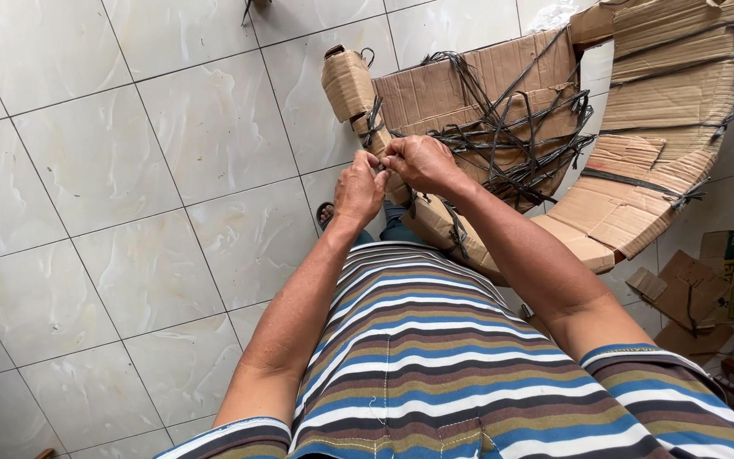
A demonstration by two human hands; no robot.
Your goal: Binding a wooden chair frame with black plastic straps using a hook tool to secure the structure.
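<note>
My left hand and my right hand meet in front of me, fingers pinched together on a thin dark strap. The strap runs to a curved bundle of folded brown cardboard tied with dark straps. A tangle of loose dark straps lies on top of that bundle, just right of my right hand. A rolled cardboard end sticks up at the bundle's left, above my left hand.
A second curved stack of strapped cardboard arcs at the right. Loose cardboard pieces and a printed box lie at the right edge. Pale glossy floor tiles fill the left. My striped shirt covers the lower middle.
</note>
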